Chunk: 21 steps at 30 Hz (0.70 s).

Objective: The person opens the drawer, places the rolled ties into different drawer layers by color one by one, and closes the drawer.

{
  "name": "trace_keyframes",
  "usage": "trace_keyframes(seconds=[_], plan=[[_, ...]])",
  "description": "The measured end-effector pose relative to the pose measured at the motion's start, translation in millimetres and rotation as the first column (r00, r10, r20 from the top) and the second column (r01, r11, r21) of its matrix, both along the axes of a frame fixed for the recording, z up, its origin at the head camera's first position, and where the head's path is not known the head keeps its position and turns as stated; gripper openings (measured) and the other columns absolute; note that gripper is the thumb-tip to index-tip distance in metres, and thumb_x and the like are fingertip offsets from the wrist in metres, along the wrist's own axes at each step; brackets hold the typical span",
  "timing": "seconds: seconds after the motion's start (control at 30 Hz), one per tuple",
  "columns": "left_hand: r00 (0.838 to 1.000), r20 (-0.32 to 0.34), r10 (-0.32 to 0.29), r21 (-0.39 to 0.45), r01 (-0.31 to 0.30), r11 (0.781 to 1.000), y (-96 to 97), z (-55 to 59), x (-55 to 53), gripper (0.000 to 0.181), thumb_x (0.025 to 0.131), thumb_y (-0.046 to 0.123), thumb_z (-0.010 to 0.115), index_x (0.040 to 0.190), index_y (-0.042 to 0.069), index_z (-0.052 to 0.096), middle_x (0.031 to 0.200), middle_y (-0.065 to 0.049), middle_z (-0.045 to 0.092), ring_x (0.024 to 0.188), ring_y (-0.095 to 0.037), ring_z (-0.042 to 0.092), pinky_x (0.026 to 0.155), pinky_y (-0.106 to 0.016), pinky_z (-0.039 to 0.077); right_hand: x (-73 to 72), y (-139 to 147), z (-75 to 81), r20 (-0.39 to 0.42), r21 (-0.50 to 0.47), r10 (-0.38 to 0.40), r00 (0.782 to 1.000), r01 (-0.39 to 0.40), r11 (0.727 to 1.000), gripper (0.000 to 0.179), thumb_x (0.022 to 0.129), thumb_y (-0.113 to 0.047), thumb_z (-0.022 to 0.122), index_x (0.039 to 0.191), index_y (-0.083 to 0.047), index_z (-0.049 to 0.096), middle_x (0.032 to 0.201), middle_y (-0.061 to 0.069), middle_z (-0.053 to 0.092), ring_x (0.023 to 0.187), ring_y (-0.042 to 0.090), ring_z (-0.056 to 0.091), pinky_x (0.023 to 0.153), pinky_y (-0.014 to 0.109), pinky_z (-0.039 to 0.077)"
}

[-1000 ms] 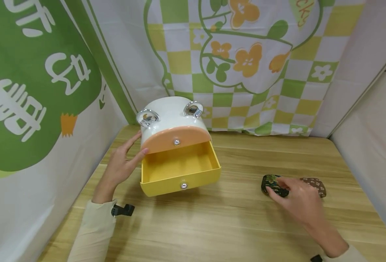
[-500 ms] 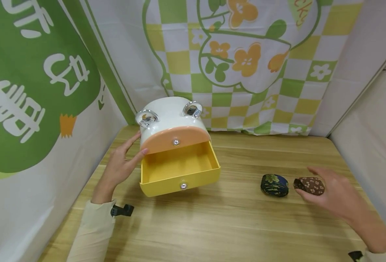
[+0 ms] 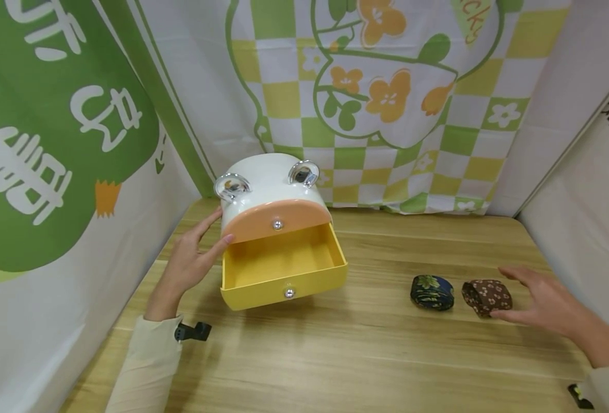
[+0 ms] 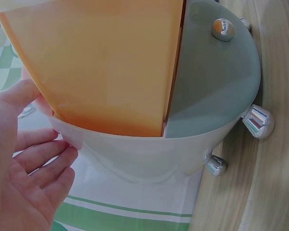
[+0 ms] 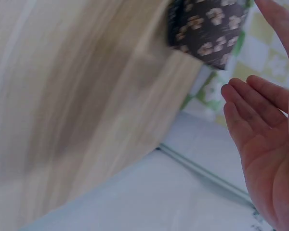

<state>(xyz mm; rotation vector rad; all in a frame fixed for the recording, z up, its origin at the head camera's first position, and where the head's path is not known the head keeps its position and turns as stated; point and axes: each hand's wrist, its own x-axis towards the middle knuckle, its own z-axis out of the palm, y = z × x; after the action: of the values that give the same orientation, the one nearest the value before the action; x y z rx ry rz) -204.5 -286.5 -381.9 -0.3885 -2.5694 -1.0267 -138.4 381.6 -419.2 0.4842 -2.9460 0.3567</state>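
A rounded white drawer box [image 3: 263, 172] with a peach upper front and chrome ring ornaments stands at the back left. Its yellow drawer [image 3: 284, 295] is pulled out and holds nothing. My left hand [image 3: 186, 264] rests on the box's left side, thumb at the front edge, fingers fairly straight along the wall. A brown floral fabric roll [image 3: 490, 295] lies on the table beside a dark blue-green floral fabric roll [image 3: 432, 292]. Close to the brown roll's right side is my right hand [image 3: 552, 304], thumb and fingers spread; whether the thumb touches it, I cannot tell.
A wooden table [image 3: 377, 355] carries everything. A checked curtain [image 3: 413, 172] hangs behind it, with white and green cloth walls on both sides. In the left wrist view, a grey-green lower front [image 4: 216, 82] and chrome feet [image 4: 258, 121] show beneath the yellow drawer.
My right hand moves right, off the dark roll, to the brown roll, then draws back slightly with the fingers wider. The brown roll turns a little. My left hand and the box keep still.
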Motion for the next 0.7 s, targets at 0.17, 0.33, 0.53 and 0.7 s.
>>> trace_keyframes(seconds=[0.17,0.33,0.53,0.7], plan=[[1.000,0.004,-0.004,0.005,0.003,1.000,-0.3,0.2,-0.1,0.063,0.091,0.039,0.065,0.148,0.026,0.041,0.150,-0.008,0.046,0.138,-0.038,0.042,0.109,-0.066,0.035,-4.5,11.3,-11.5,0.041,-0.010,-0.001,0.999,0.001,1.000,0.103,0.061,-0.055,0.085,0.136,0.006,0.048,0.133,0.032,0.052,0.109,0.052,0.056,0.087,0.071,0.044],[1.000,-0.007,-0.004,0.005,0.004,1.000,-0.1,0.6,-0.2,0.063,0.091,0.038,0.066,0.147,0.025,0.042,0.150,-0.007,0.046,0.138,-0.037,0.043,0.109,-0.064,0.036,-9.1,16.4,-23.1,0.099,-0.023,-0.011,0.995,0.013,1.000,0.104,0.063,-0.055,0.084,0.140,0.004,0.044,0.136,0.034,0.048,0.112,0.055,0.053,0.087,0.073,0.043],[1.000,-0.012,-0.014,0.008,0.014,1.000,0.6,1.3,-0.3,0.062,0.091,0.037,0.066,0.147,0.022,0.042,0.150,-0.006,0.046,0.138,-0.036,0.043,0.110,-0.063,0.035,-14.2,15.9,-29.0,0.118,-0.036,0.004,0.993,0.001,0.999,0.106,0.063,-0.058,0.083,0.138,0.007,0.045,0.135,0.035,0.049,0.112,0.056,0.052,0.089,0.071,0.044],[1.000,-0.008,-0.009,0.006,0.009,1.000,0.3,1.6,0.2,0.062,0.091,0.037,0.066,0.147,0.023,0.042,0.150,-0.007,0.046,0.138,-0.037,0.043,0.110,-0.064,0.035,-20.4,13.9,-32.4,0.113,-0.014,0.025,0.993,-0.023,1.000,0.105,0.063,-0.060,0.082,0.136,0.007,0.047,0.133,0.035,0.051,0.112,0.055,0.053,0.090,0.069,0.045]])
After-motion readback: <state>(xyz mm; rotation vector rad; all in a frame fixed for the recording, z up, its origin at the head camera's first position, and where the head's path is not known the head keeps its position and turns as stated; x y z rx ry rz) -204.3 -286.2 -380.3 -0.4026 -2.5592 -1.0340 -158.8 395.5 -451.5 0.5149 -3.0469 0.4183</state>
